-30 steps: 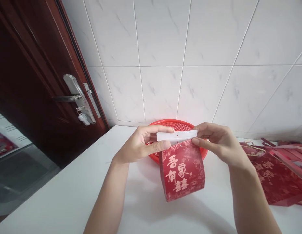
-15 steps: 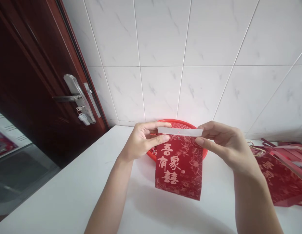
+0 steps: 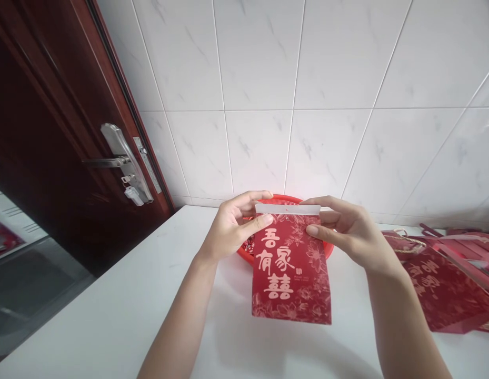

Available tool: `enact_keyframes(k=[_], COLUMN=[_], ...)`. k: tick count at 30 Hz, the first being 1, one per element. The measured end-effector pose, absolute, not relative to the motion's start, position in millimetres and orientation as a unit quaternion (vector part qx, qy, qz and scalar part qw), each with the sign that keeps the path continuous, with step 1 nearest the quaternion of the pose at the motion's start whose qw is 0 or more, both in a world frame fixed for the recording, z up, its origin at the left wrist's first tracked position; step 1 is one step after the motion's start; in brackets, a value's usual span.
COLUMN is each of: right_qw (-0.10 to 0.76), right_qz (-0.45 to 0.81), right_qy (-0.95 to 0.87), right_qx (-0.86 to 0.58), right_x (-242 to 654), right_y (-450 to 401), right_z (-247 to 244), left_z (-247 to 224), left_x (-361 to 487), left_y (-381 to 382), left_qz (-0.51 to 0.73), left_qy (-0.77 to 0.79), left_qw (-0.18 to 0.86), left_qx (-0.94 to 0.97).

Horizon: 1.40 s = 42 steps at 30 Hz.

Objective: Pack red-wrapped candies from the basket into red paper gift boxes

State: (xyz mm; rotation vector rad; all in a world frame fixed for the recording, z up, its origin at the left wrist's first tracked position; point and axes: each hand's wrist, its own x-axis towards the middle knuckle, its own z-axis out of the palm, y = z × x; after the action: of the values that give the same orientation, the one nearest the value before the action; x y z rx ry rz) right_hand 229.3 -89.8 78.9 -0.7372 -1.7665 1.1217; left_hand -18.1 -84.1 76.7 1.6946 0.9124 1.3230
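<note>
A flat red paper gift bag (image 3: 289,268) with pale printed characters and flower patterns hangs between my hands above the table. Its white top edge (image 3: 287,209) is folded over and has a small hole near the middle. My left hand (image 3: 240,223) pinches the upper left corner, thumb on the front and fingers behind. At the upper right, my right hand (image 3: 342,226) holds the bag the same way. Behind it stands a red plastic basket (image 3: 246,256), mostly hidden, with small red items partly showing at its left side.
On the right of the white table (image 3: 181,252) lie more red gift bags (image 3: 445,289), one with a twisted cord handle. A tiled wall (image 3: 260,147) rises behind. To the left is a dark red door (image 3: 50,105) with a metal handle and keys.
My right hand has shifted left and inward along the bag's top edge. The bag's lower edge has swung slightly right and now hangs more level.
</note>
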Motion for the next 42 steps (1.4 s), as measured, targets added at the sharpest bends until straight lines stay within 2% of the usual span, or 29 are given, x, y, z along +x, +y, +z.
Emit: enact_keyframes(k=[8,16,24,32,42], right_qw=[0.491,0.501,0.532,0.556,0.520], right_qz=[0.467,0.460,0.400,0.346,0.377], right_qy=[-0.689,-0.693,-0.711,-0.703,-0.685], right_qx=[-0.257,-0.239,-0.227,-0.278,-0.343], right_x=[233.6,232.7,232.1,226.4,217.6], right_y=[-80.2,-76.3,-66.7,-63.4,-72.4], right_z=[72.5,67.9,62.1,62.2,64.5], left_z=[77.3,74.5,69.5,69.2,67.9], left_x=[-17.7,-16.1,-16.1,-11.9,-13.3], left_y=[-85.9,-85.1,-80.4,-79.9,-76.8], left_qz=[0.452,0.474,0.486,0.517,0.524], left_qy=[0.296,0.303,0.315,0.352,0.347], left_qw=[0.470,0.457,0.446,0.412,0.391], left_qx=[0.698,0.689,0.682,0.662,0.673])
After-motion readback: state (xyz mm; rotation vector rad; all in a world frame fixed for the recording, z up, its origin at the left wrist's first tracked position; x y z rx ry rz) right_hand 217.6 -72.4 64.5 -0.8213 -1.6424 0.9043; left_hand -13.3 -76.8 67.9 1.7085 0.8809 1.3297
